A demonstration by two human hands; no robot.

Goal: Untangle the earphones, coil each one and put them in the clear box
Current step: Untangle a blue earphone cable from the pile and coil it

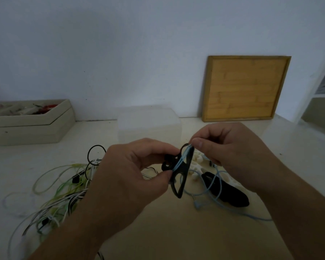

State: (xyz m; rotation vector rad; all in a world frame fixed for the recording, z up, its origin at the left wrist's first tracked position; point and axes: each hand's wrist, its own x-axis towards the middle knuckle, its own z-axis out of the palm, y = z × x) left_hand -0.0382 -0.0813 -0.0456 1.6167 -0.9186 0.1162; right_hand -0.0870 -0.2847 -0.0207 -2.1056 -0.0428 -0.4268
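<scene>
Left hand [131, 171]: the grip is closed to a pinch. Thumb and forefinger are curled together on the left edge of a black looped cord [182, 182], a flat, matte band bent into a narrow triangle.

Right hand [231, 152]: the grip is also a pinch. Thumb and forefinger tip meet on the top corner of the same loop, where several turns of the light blue earphone cable [181, 160] cross it. Both hands hold the bundle above the table [176, 231], a smooth, pale cream surface.

The blue cable is thin and round. It trails from the bundle toward 4 o'clock, looping across the table, with a small earbud [196, 204] lying on the surface.

Remaining earphones: a loose tangle [64, 194] of green, white and black thin cables lies at 8 o'clock from the hands.

The clear box [148, 124], rectangular and frosted-translucent, stands at 12 o'clock, just behind the hands.

A black soft oblong object [231, 194] lies at 4 o'clock, under the blue cable. A white knobbly item [197, 160] lies beneath the right hand.

A square bamboo tray [244, 87] leans on the wall at 1 o'clock. A beige wooden box [36, 128] holding small items sits at 10 o'clock.
</scene>
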